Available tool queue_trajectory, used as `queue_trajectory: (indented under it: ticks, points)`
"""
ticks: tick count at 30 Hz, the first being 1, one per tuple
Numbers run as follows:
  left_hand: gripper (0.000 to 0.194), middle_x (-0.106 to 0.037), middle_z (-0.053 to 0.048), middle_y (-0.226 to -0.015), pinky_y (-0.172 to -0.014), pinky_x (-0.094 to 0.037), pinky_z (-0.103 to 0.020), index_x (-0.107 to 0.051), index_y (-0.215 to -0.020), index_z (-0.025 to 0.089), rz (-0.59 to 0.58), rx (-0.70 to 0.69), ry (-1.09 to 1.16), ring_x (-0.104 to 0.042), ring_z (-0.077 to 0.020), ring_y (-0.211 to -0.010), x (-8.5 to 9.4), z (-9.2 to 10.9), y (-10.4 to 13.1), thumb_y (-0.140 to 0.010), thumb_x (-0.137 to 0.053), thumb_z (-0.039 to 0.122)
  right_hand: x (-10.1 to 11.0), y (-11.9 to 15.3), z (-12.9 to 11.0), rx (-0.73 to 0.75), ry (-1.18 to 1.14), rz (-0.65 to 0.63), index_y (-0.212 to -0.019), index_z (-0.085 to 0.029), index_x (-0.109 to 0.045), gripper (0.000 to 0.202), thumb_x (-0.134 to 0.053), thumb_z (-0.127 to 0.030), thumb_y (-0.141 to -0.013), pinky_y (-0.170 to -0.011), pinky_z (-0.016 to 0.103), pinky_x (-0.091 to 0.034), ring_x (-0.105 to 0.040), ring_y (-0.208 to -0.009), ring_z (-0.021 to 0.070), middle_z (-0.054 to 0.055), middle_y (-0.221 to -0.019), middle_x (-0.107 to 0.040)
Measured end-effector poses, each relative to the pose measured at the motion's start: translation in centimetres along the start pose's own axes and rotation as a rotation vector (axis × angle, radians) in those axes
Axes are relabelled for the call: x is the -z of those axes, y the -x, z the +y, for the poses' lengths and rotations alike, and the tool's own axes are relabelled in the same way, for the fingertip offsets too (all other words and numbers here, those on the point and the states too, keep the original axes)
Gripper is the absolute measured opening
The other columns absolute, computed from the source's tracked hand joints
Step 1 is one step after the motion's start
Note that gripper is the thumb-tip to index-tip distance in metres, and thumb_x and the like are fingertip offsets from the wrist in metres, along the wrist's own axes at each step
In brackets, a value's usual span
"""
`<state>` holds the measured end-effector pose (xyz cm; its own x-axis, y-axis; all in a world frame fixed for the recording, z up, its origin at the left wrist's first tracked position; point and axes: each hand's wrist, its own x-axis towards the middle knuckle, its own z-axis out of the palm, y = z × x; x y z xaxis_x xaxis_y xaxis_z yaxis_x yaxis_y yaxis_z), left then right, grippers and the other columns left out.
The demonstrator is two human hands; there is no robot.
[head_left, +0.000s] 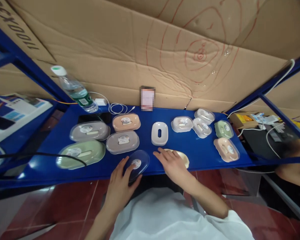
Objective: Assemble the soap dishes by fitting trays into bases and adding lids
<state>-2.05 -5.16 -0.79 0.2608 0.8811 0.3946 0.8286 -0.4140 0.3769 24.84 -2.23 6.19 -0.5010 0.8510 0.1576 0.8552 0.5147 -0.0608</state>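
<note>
My left hand (122, 178) is at the table's front edge, its fingers and thumb around a clear oval lid (143, 157) with a round sticker. Palm down, my right hand (174, 166) rests over a cream soap dish base (184, 157), fingers stretched out and hiding much of it. Just beyond my hands lies a white oval soap dish (155, 136) with a slot in its middle, uncovered. Left of the lid sit lidded soap boxes: a grey one (115, 142), a peach one (132, 124), a larger grey one (77, 134) and a green one (95, 154).
White lidded boxes (176, 125) stand at right, with small green (218, 130) and peach (220, 151) ones farther over. A water bottle (76, 91), white cable (117, 106) and small upright box (147, 100) line the cardboard wall. Blue posts frame both sides; another person's arm (291, 166) shows at far right.
</note>
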Motion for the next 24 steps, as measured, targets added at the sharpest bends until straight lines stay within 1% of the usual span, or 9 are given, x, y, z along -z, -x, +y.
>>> queue_trajectory:
  ticks: [2,4,6,8,11,14,18,21,24]
  points:
    - [0.036,-0.055,-0.022,-0.155,-0.106,-0.058,-0.061,-0.059,-0.133,0.021,-0.006,0.023,0.012,-0.059,-0.0443,-0.140,0.3,0.1,0.3,-0.103,-0.065,0.040,-1.6,0.2,-0.9,0.065,-0.034,-0.009,-0.156,-0.018,-0.056,0.054,-0.062,-0.011,-0.103,-0.110,0.049,-0.057,-0.068,-0.133,0.0305,0.017,-0.161,-0.059]
    - [0.038,-0.054,-0.023,-0.156,-0.107,-0.056,-0.062,-0.058,-0.134,0.019,0.004,0.045,0.017,-0.057,-0.0455,-0.142,0.4,0.3,0.6,-0.103,-0.065,0.041,-2.6,0.4,-0.9,0.133,-0.098,0.001,-0.159,-0.017,-0.053,0.054,-0.064,-0.025,-0.107,-0.123,0.051,-0.049,-0.058,-0.147,0.0303,0.018,-0.166,-0.053]
    - [0.039,-0.053,-0.025,-0.157,-0.109,-0.054,-0.065,-0.058,-0.135,0.018,0.023,0.056,0.000,-0.055,-0.0474,-0.144,0.5,0.6,0.9,-0.104,-0.064,0.040,-2.7,0.4,0.1,0.174,-0.184,0.030,-0.160,-0.020,-0.053,0.052,-0.060,-0.031,-0.110,-0.129,0.051,-0.042,-0.051,-0.155,0.0277,0.016,-0.168,-0.051]
    - [0.039,-0.051,-0.027,-0.158,-0.112,-0.050,-0.069,-0.059,-0.137,0.017,0.037,0.054,-0.040,-0.053,-0.0492,-0.145,0.5,0.8,0.9,-0.105,-0.063,0.039,-2.2,-0.1,1.9,0.166,-0.256,0.078,-0.159,-0.023,-0.054,0.046,-0.050,-0.029,-0.114,-0.129,0.049,-0.042,-0.050,-0.155,0.0246,0.013,-0.166,-0.053]
    - [0.039,-0.050,-0.027,-0.159,-0.114,-0.047,-0.071,-0.061,-0.140,0.018,0.042,0.050,-0.089,-0.052,-0.0493,-0.146,0.3,1.2,0.8,-0.105,-0.062,0.035,-1.5,-2.0,5.0,0.074,-0.264,0.144,-0.156,-0.024,-0.058,0.044,-0.042,-0.027,-0.115,-0.126,0.049,-0.043,-0.052,-0.153,0.0244,0.011,-0.163,-0.058]
    - [0.040,-0.051,-0.026,-0.159,-0.115,-0.049,-0.065,-0.059,-0.145,0.017,0.047,0.036,-0.056,-0.051,-0.0462,-0.149,-0.2,1.4,0.4,-0.107,-0.059,0.030,-1.7,-4.7,7.2,-0.062,-0.154,0.132,-0.146,-0.021,-0.066,0.042,-0.054,-0.042,-0.112,-0.123,0.053,-0.043,-0.052,-0.152,0.0318,0.013,-0.160,-0.060]
    - [0.042,-0.050,-0.024,-0.162,-0.119,-0.047,-0.061,-0.058,-0.147,0.018,0.064,0.033,0.033,-0.046,-0.0429,-0.155,-1.2,1.5,0.0,-0.106,-0.057,0.027,-2.8,-6.5,8.4,-0.239,-0.013,0.057,-0.132,-0.013,-0.071,0.056,-0.067,-0.061,-0.102,-0.116,0.058,-0.048,-0.059,-0.141,0.0413,0.022,-0.152,-0.064]
    - [0.042,-0.050,-0.024,-0.162,-0.120,-0.046,-0.062,-0.061,-0.145,0.018,0.062,0.056,0.065,-0.045,-0.0435,-0.155,-1.8,1.9,-0.3,-0.104,-0.061,0.029,-3.1,-6.0,9.2,-0.299,-0.012,0.042,-0.131,-0.012,-0.069,0.056,-0.070,-0.059,-0.100,-0.114,0.060,-0.050,-0.056,-0.145,0.0447,0.023,-0.149,-0.066]
    - [0.040,-0.050,-0.026,-0.161,-0.120,-0.044,-0.064,-0.064,-0.140,0.017,0.047,0.097,0.041,-0.047,-0.0454,-0.154,-2.1,2.6,-0.9,-0.102,-0.064,0.031,-2.9,-4.7,10.6,-0.208,-0.089,0.029,-0.136,-0.017,-0.069,0.039,-0.062,-0.040,-0.106,-0.126,0.062,-0.041,-0.043,-0.158,0.0405,0.016,-0.155,-0.064]
